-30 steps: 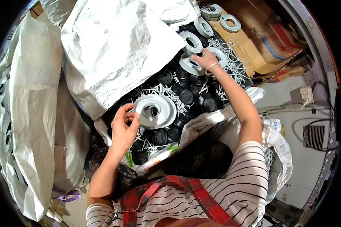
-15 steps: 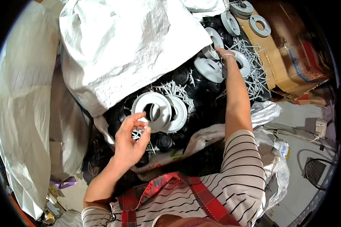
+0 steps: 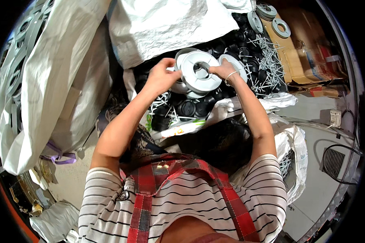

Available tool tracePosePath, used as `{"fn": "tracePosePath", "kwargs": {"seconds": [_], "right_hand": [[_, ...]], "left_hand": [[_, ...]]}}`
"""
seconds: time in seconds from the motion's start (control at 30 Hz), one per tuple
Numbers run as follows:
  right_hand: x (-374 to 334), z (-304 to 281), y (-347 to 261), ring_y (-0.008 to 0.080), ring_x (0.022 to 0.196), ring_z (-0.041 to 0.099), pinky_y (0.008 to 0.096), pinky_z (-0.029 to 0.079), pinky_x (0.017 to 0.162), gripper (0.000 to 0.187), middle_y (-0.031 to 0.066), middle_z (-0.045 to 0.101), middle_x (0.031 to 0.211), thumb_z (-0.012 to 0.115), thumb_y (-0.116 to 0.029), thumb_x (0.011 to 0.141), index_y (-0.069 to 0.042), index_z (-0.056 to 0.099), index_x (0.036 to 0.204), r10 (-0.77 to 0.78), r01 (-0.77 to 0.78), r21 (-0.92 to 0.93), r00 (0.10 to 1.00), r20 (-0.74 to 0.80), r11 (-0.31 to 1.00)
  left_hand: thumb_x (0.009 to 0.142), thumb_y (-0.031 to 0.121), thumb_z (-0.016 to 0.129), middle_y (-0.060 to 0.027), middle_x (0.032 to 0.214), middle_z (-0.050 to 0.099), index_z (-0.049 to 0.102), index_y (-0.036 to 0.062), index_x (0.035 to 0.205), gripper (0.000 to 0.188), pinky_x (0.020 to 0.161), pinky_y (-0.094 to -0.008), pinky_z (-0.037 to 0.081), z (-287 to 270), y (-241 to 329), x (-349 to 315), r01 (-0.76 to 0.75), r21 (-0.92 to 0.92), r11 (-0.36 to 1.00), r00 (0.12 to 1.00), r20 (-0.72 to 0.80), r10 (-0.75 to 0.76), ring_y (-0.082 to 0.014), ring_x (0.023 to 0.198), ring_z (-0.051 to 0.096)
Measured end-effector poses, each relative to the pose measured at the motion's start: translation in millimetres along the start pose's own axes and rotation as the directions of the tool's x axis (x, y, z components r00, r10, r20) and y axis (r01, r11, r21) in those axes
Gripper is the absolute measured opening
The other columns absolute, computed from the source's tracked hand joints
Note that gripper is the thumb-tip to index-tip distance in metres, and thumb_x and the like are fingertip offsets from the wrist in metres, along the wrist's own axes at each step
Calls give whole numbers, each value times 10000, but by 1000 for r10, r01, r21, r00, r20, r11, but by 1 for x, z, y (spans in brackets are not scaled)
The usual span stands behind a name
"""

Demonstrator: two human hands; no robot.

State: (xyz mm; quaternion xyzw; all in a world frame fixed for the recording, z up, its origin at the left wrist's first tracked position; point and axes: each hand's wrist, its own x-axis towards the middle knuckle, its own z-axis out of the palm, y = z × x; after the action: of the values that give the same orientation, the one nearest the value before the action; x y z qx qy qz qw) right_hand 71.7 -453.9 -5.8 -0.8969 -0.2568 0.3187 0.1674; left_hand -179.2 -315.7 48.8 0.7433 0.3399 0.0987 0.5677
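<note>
Pale grey plastic rings, flanged like flat spools, lie grouped in front of me on a heap of black round plastic parts [image 3: 187, 108]. My right hand [image 3: 225, 72] grips the front ring [image 3: 198, 83] by its right side, the thumb at the central hole. Another ring [image 3: 240, 69] shows behind that hand. At the group's left edge, my left hand [image 3: 163, 76] has its fingers and thumb curled about the rim of a ring behind [image 3: 184, 53]; the exact contact is partly hidden. Small pale grey sticks [image 3: 267, 56] are strewn over the black parts.
A white woven sack [image 3: 166, 28] covers the heap's far side. More grey rings [image 3: 280, 28] rest on cardboard [image 3: 294, 60] at the far right. Tall white sacking [image 3: 61, 77] stands left, with further grey rings beyond. An open white bag [image 3: 294, 162] sits right, near a dark cable [image 3: 324, 162].
My right hand has come back from the far right with a ring to the group of rings. My left hand has moved forward and right to their edge. The whole view has shifted.
</note>
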Motion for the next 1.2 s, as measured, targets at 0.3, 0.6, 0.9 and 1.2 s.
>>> {"fn": "tracePosePath", "kwargs": {"seconds": [0.3,0.6,0.9,1.2], "right_hand": [[-78,5,-25,359,1221,470,352,374,1014,1119,335,459,1275,709,-638,629,139,322,1336,-182,196,149,978,-103,969],[-85,63,-61,335,1042,562,395,442,917,393,188,599,1104,663,-281,798,-55,600,1114,-609,584,-172,755,-243,793],[-39,205,-160,342,936,635,427,503,814,257,179,664,964,605,-222,775,-47,640,961,-325,292,-409,945,-14,865],[-65,112,-89,354,919,634,411,498,817,328,224,653,958,569,-257,752,-31,690,957,-347,300,-391,936,-55,870]], "left_hand": [[618,197,764,-120,1149,599,513,103,1277,712,1110,-506,202,1,-4,-41,-677,456,578,708,616,345,-241,1214,485],[788,386,709,-12,759,622,659,56,790,334,645,-251,444,-88,-3,-29,-188,-376,907,925,-378,35,-90,692,550],[765,376,743,-116,932,664,607,-71,1060,552,744,-275,485,-114,-4,-31,-156,-508,847,909,-409,-77,-151,843,618],[770,296,726,-75,847,630,593,-34,939,393,679,-278,474,-101,-20,-31,-212,-287,934,920,-382,92,-124,752,581]]}}
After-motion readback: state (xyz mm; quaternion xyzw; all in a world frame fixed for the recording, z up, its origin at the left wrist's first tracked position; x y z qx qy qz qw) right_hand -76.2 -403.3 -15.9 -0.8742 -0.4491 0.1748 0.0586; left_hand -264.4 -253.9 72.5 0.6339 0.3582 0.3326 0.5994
